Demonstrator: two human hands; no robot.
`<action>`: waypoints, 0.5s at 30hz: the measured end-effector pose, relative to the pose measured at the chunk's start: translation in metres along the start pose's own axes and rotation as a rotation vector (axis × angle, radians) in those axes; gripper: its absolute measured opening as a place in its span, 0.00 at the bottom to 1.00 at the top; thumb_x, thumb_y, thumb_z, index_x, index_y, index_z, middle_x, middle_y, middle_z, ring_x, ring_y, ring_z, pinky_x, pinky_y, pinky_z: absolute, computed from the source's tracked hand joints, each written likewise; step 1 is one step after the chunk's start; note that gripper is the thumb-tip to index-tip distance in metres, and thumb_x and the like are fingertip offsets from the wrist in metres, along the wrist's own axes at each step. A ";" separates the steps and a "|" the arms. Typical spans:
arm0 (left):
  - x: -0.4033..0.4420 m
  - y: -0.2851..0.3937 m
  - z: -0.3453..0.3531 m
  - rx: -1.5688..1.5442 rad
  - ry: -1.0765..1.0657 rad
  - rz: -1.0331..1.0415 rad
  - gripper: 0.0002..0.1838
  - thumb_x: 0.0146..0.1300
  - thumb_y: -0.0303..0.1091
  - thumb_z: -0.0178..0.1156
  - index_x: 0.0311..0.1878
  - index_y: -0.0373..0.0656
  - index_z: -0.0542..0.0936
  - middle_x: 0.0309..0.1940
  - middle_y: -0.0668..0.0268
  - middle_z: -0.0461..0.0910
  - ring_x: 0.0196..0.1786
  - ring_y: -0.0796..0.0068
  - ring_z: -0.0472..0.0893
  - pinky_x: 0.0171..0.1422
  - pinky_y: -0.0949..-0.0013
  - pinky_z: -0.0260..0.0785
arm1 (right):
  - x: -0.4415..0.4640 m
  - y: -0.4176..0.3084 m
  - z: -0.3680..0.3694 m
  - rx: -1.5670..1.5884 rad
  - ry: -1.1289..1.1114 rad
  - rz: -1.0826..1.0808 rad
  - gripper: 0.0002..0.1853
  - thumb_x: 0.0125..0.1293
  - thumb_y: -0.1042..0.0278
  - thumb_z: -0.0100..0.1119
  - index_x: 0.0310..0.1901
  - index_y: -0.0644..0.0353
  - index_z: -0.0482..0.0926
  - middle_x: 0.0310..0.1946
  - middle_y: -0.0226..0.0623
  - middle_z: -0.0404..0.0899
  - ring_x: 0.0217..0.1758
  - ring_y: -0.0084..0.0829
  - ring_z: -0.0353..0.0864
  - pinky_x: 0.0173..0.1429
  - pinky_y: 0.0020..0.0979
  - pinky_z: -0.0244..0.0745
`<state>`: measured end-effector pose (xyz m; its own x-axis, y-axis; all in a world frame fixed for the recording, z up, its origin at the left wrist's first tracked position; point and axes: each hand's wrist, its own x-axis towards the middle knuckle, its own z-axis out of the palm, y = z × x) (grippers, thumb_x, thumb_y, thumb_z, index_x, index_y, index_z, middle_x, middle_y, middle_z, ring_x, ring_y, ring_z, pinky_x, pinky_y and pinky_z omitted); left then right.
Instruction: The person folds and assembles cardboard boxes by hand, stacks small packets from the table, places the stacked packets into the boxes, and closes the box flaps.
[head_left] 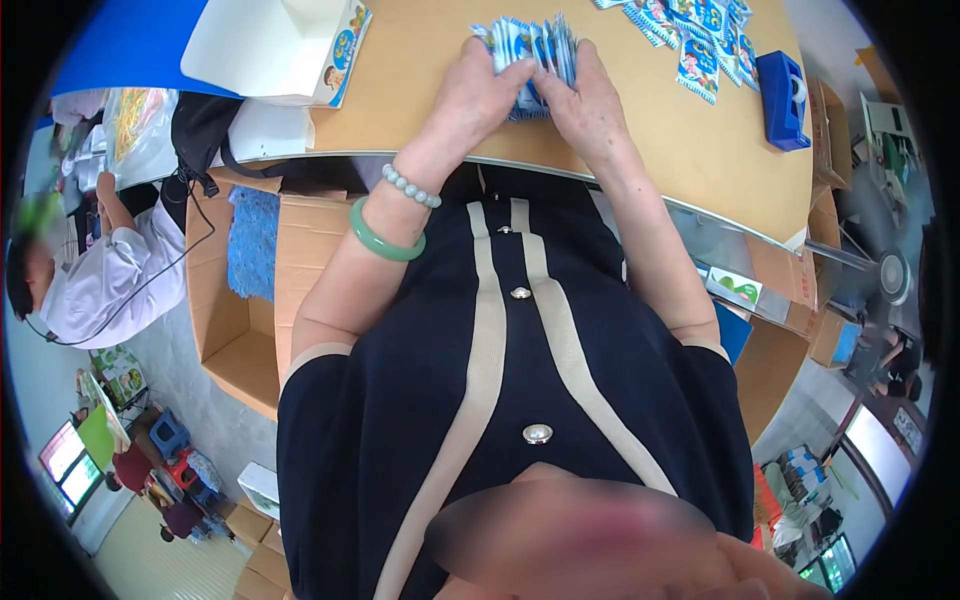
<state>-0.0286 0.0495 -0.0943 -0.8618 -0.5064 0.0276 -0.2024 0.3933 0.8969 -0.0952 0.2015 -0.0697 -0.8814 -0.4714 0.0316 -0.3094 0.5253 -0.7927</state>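
Tan tabletop (400, 110) runs across the head view I am watching from afar, and the bundle of packets (522, 45) on its near side is what I place everything else by. On the near side of the bundle, the left arm wears a bead bracelet (411, 187) and a green bangle (385, 237). The left hand (482, 92) closes on the bundle's left end, the right hand (592, 102) on its right end. Both thumbs press against the near face; the other fingers curl round the sides, their tips partly hidden, so I cannot tell how tightly they pinch. Packets stand side by side, edges uneven; whether they rest on the tabletop or hang just above, I cannot tell.

I judge the step in hand to be gathering and squaring this row. My next move would call for even inward pressure from both palms, since slick wrappers could fan out.

Left of the bundle sits a white box (346, 60) with a printed side. To its right, beyond a bare stretch, loose packets (700, 65) lie scattered, and past them stands a blue tape dispenser (782, 102). Farther off, left of the bundle and lower, a co-worker in a white shirt (120, 275) sits.
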 end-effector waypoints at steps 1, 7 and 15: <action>0.003 0.003 -0.001 -0.003 -0.066 -0.003 0.32 0.59 0.49 0.68 0.51 0.27 0.74 0.41 0.44 0.83 0.44 0.49 0.85 0.50 0.55 0.77 | 0.001 -0.001 0.004 -0.073 0.027 -0.041 0.25 0.62 0.61 0.55 0.58 0.65 0.70 0.44 0.48 0.79 0.47 0.40 0.79 0.54 0.37 0.73; 0.022 0.023 -0.010 0.218 -0.304 -0.029 0.36 0.61 0.56 0.67 0.53 0.28 0.74 0.39 0.44 0.84 0.43 0.49 0.85 0.45 0.55 0.78 | 0.007 0.009 -0.011 0.052 -0.082 0.015 0.27 0.62 0.62 0.56 0.60 0.66 0.69 0.46 0.49 0.80 0.48 0.42 0.79 0.55 0.37 0.72; 0.009 0.036 0.001 0.010 -0.134 -0.081 0.27 0.60 0.50 0.66 0.45 0.30 0.80 0.37 0.46 0.85 0.44 0.50 0.86 0.45 0.55 0.78 | 0.001 0.014 -0.011 0.189 -0.077 0.052 0.29 0.62 0.67 0.54 0.65 0.67 0.67 0.52 0.42 0.78 0.54 0.34 0.76 0.60 0.33 0.69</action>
<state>-0.0437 0.0601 -0.0619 -0.8966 -0.4305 -0.1043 -0.2778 0.3630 0.8894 -0.1039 0.2161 -0.0738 -0.8624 -0.5035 -0.0528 -0.1856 0.4115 -0.8923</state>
